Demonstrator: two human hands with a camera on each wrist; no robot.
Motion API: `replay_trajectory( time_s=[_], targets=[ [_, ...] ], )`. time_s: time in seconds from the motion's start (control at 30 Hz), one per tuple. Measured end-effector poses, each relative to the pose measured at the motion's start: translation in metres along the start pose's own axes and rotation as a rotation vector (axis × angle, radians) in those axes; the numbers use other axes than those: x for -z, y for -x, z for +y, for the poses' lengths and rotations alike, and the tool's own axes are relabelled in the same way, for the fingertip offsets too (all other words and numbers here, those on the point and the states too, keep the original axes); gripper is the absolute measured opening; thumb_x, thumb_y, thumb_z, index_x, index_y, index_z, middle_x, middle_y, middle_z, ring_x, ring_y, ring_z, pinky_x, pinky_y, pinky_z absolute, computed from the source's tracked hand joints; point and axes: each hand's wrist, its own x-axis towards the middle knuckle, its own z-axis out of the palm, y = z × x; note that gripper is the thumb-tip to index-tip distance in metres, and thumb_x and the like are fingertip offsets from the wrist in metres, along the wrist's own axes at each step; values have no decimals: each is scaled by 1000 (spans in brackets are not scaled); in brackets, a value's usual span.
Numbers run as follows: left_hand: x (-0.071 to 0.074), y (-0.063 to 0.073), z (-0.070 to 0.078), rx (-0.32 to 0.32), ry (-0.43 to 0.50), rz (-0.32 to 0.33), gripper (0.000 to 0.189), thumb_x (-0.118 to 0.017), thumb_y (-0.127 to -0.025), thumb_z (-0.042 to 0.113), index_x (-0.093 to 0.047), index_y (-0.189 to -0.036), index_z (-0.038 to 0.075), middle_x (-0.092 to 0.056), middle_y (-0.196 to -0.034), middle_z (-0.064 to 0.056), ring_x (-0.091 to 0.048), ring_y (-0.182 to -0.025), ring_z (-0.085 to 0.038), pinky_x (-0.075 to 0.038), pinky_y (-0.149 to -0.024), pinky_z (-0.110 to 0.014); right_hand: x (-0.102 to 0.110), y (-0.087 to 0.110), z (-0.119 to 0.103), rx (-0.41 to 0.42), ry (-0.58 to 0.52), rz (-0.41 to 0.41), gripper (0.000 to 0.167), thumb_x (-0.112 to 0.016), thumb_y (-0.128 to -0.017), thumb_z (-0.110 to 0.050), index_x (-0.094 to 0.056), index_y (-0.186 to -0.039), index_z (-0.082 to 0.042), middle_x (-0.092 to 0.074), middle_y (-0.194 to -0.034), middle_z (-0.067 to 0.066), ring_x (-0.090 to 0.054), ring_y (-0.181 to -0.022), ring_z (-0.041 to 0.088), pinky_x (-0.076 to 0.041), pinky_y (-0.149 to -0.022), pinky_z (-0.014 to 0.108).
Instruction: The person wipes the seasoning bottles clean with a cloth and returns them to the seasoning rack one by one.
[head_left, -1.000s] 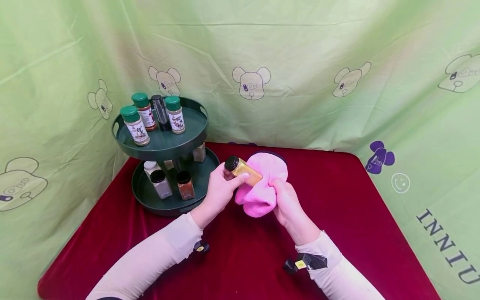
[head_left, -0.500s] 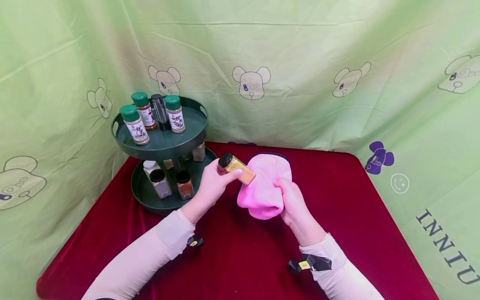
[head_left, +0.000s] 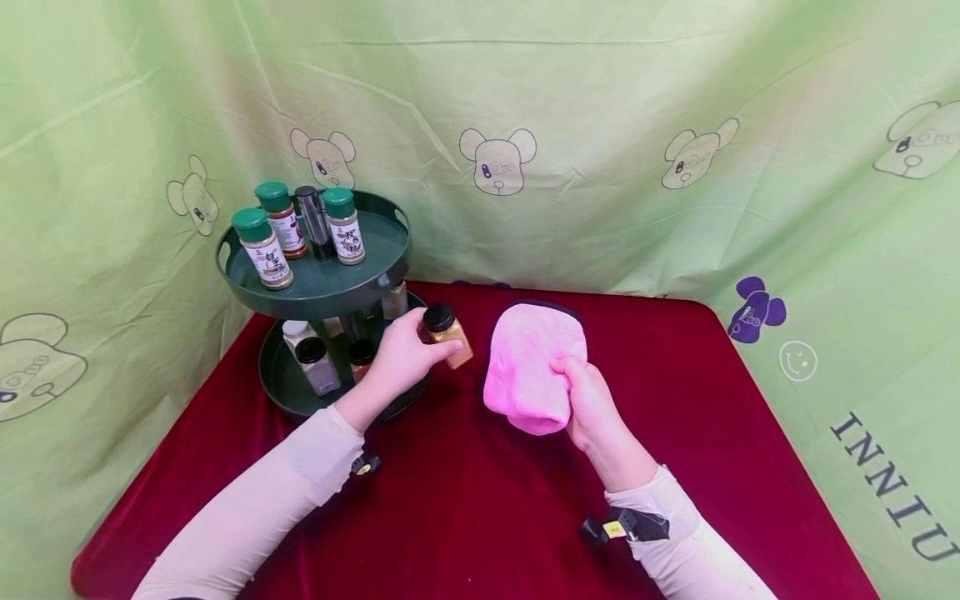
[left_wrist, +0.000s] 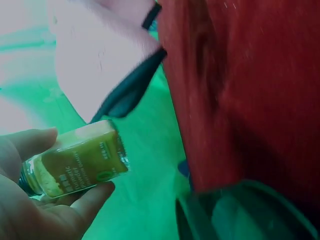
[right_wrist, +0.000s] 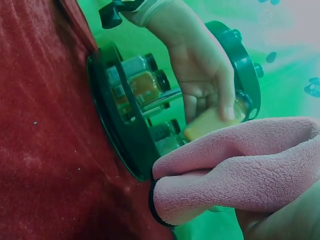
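Observation:
My left hand (head_left: 401, 350) grips a spice jar (head_left: 454, 346) of yellow powder with a black lid, tilted, beside the lower tray of the rack. Its label reads turmeric powder in the left wrist view, where the jar (left_wrist: 82, 162) lies between thumb and fingers. My right hand (head_left: 597, 412) pinches a folded pink cloth (head_left: 532, 362) with a dark edging, held over the table right of the jar. In the right wrist view the fluffy cloth (right_wrist: 240, 170) overlaps the lower part of the jar.
A dark green two-tier rack (head_left: 315, 293) stands at the left. Green-capped shakers (head_left: 266, 254) and a dark cylinder (head_left: 315, 223) stand on top; several jars (head_left: 318, 367) sit below. A red cloth (head_left: 480, 517) covers the table; a green curtain (head_left: 600, 83) hangs behind.
My left hand has drawn the jar away from the cloth, leftward to the rack. The bunched cloth has opened out flatter in my right hand, which has shifted slightly right.

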Motion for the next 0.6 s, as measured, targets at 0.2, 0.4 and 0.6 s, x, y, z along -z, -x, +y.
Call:
replay_trajectory(
  time_s=[0.2, 0.4, 0.6],
  targets=[
    [18, -7, -7, 26, -104, -37, 50, -84, -84, 37, -63, -118, 6, -71, -112, -12, -68, -97, -28, -58, -87, -45, 1, 1, -1, 1, 7, -1, 12, -50, -97, -6, -55, -87, -8, -66, -69, -2, -65, -64, 8, -55, -60, 24],
    [32, -16, -10, 41, -126, -69, 53, -82, -85, 37, -62, -123, 6, -69, -116, -13, -67, -101, -30, -56, -91, -47, 2, 0, -1, -5, 16, 2, 12, -50, -98, -7, -56, -87, -8, -65, -69, -3, -65, -64, 8, -55, -60, 25],
    [38, -28, -17, -5, -178, -48, 77, -83, -85, 34, -47, -146, 4, -58, -136, -17, -60, -119, -33, -49, -104, -50, 1, 1, 2, -8, 18, 8, 14, -50, -99, -6, -56, -87, -9, -66, -68, -3, -65, -64, 8, -55, -60, 24]
  ],
)
